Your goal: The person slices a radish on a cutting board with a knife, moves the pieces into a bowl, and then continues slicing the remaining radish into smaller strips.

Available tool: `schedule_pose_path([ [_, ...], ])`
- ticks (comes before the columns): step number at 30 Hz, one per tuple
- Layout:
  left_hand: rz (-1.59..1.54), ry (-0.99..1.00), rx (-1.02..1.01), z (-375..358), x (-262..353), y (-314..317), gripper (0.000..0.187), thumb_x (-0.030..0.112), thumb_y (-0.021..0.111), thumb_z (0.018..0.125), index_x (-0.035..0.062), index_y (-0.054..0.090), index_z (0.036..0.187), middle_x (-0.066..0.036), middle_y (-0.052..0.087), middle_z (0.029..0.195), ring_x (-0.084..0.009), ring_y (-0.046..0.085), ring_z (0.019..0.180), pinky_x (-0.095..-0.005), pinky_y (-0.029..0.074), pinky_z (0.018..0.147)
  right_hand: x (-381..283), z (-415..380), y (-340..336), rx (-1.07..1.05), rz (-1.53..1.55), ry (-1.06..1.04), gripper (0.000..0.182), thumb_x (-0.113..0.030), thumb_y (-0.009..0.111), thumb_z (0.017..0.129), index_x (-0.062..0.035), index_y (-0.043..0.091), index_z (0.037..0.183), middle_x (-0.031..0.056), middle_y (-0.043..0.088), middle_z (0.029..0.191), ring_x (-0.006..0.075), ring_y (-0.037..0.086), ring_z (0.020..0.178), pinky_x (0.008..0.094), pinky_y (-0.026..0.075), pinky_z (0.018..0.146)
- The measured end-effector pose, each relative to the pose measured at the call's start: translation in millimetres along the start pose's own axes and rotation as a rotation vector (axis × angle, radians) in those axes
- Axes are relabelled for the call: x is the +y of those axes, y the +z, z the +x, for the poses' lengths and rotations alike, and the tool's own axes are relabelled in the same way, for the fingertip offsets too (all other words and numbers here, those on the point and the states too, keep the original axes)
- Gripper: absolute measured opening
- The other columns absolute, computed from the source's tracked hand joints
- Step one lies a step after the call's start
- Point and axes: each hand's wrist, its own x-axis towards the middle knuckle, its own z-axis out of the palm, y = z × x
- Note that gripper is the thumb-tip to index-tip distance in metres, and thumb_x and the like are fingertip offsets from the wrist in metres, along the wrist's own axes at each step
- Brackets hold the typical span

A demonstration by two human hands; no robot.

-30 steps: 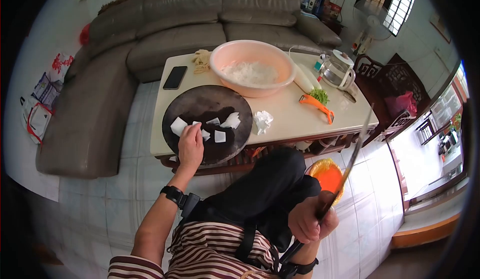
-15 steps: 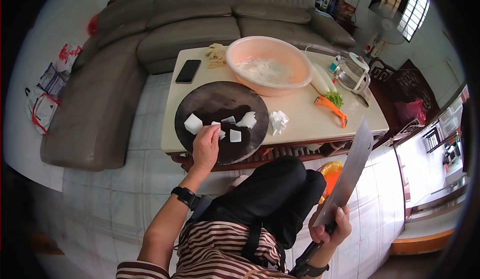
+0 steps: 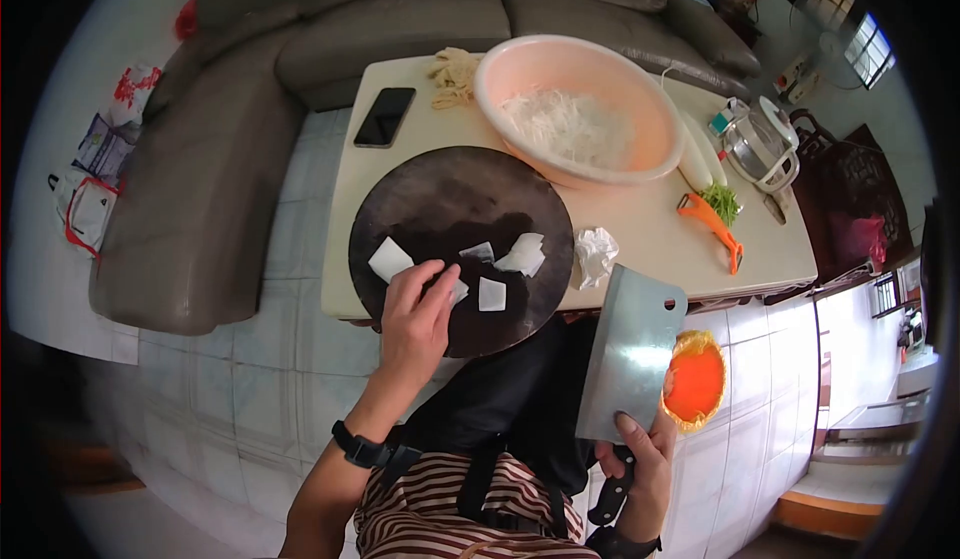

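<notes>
My left hand (image 3: 415, 321) is over the round dark chopping board (image 3: 450, 184), thumb and forefinger slightly apart. Beside its thumb lies a white slice (image 3: 459, 291), partly hidden by the hand. Another white piece (image 3: 389, 258) sits just left of the fingers. More flat white pieces, including a square slice (image 3: 492, 295) and a small stack (image 3: 522, 256), rest on the board's right half. In my right hand (image 3: 648, 459) is a cleaver (image 3: 632, 354), gripped by its black handle. Its broad blade points up, right of the board and clear of it.
A pink basin (image 3: 500, 134) with white shreds (image 3: 570, 129) stands on the table (image 3: 345, 259). Around it are a phone (image 3: 385, 117), white radishes (image 3: 702, 154), an orange peeler (image 3: 712, 229), crumpled white paper (image 3: 597, 256) and a glass kettle (image 3: 760, 154). A yellow-lined orange bin (image 3: 694, 384) is below.
The cleaver has turned so its broad face shows, and has moved left and lower. My left hand's thumb and forefinger have spread; a white piece at its fingertips no longer shows. The view has shifted.
</notes>
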Motion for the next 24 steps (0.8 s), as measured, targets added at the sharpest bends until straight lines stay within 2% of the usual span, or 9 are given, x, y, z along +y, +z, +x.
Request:
schedule_pose_path([
  [1, 0.016, 0.056, -0.046, 3.1, 1.9, -1.3, 0.035, -0.004, 0.068, 0.079, 0.003, 0.069, 0.113, -0.011, 0.062, 0.112, -0.0316, 0.059, 0.1, -0.0412, 0.05, 0.085, 1.1, 4.6, 1.0, -0.022, -0.038, 0.015, 0.024, -0.015, 0.06, 0.095, 0.0068, 0.058, 0.104, 0.0117, 0.062, 0.069, 0.0107, 0.048, 0.046, 0.0222, 0.036, 0.043],
  [5, -0.06, 0.27, -0.423, 15.3, 10.8, -7.7, 0.036, 0.002, 0.066, 0.08, 0.0003, 0.063, 0.116, -0.011, 0.059, 0.121, -0.0306, 0.055, 0.111, -0.043, 0.046, 0.098, 6.0, 15.9, 10.9, -0.026, -0.145, 0.041, 0.022, -0.014, 0.061, 0.096, 0.0066, 0.058, 0.101, 0.0092, 0.063, 0.07, 0.009, 0.05, 0.047, 0.0218, 0.036, 0.044],
  [9, 0.149, 0.373, -0.533, 14.5, -2.7, 3.0, 0.036, 0.008, 0.061, 0.083, -0.0014, 0.059, 0.118, -0.012, 0.056, 0.123, -0.0284, 0.053, 0.112, -0.0412, 0.046, 0.098, 3.2, 17.5, 16.0, -0.029, -0.174, 0.078, 0.022, -0.014, 0.062, 0.096, 0.0065, 0.058, 0.099, 0.0083, 0.062, 0.068, 0.0083, 0.049, 0.046, 0.0218, 0.035, 0.044],
  [14, 0.086, 0.353, -0.47, 25.4, -4.6, 16.5, 0.036, 0.004, 0.061, 0.081, -0.0008, 0.059, 0.117, -0.011, 0.06, 0.112, -0.0248, 0.058, 0.101, -0.0395, 0.047, 0.089, 2.0, 20.4, 16.8, -0.013, -0.273, 0.119, 0.019, -0.013, 0.062, 0.095, 0.0058, 0.058, 0.097, 0.0076, 0.062, 0.068, 0.0071, 0.048, 0.046, 0.0212, 0.035, 0.044],
  [17, -0.083, 0.211, -0.198, 32.0, -9.4, 20.8, 0.037, -0.009, 0.062, 0.078, 0.0013, 0.065, 0.114, -0.01, 0.067, 0.091, -0.0298, 0.064, 0.082, -0.039, 0.052, 0.076, -3.1, 20.5, 24.7, 0.04, -0.305, 0.147, 0.015, -0.01, 0.061, 0.094, 0.0052, 0.059, 0.096, 0.0059, 0.062, 0.067, 0.0066, 0.049, 0.047, 0.0211, 0.036, 0.044],
  [20, -0.338, -0.259, -0.088, 34.4, -4.1, -6.2, 0.032, -0.006, 0.058, 0.091, -0.0003, 0.065, 0.123, -0.009, 0.07, 0.1, -0.0176, 0.066, 0.084, -0.03, 0.055, 0.078, -9.7, 19.8, 26.6, -0.03, -0.507, 0.135, 0.013, -0.008, 0.061, 0.094, 0.0047, 0.059, 0.093, 0.0037, 0.062, 0.066, 0.0054, 0.051, 0.049, 0.0213, 0.036, 0.044],
  [21, -0.51, -0.392, -0.018, 31.3, -6.1, -13.1, 0.031, -0.003, 0.057, 0.094, -0.0003, 0.064, 0.124, -0.008, 0.07, 0.102, -0.0151, 0.065, 0.086, -0.0281, 0.055, 0.079, -8.1, 19.5, 21.2, -0.105, -0.623, 0.118, 0.01, -0.004, 0.062, 0.091, 0.0048, 0.061, 0.096, 0.0064, 0.063, 0.065, 0.0106, 0.056, 0.048, 0.0246, 0.04, 0.044],
  [22, -0.681, -0.528, 0.056, 27.2, -8.4, -21.3, 0.029, 0.0, 0.056, 0.097, -0.0003, 0.064, 0.125, -0.007, 0.069, 0.103, -0.0127, 0.064, 0.088, -0.0262, 0.055, 0.08, -8.5, 21.6, 27.4, -0.108, -0.625, 0.125, 0.01, -0.004, 0.062, 0.091, 0.0048, 0.061, 0.096, 0.0064, 0.063, 0.065, 0.0106, 0.056, 0.048, 0.0246, 0.04, 0.044],
  [24, -0.778, -0.751, 0.08, 20.6, -11.5, -43.3, 0.03, 0.003, 0.055, 0.097, -0.0008, 0.063, 0.126, -0.006, 0.066, 0.099, -0.014, 0.064, 0.086, -0.0308, 0.059, 0.077, -14.0, 28.2, 42.7, -0.289, -1.045, -0.224, 0.014, -0.001, 0.063, 0.088, 0.0046, 0.064, 0.101, 0.0121, 0.064, 0.067, 0.0202, 0.06, 0.049, 0.0295, 0.043, 0.045],
])
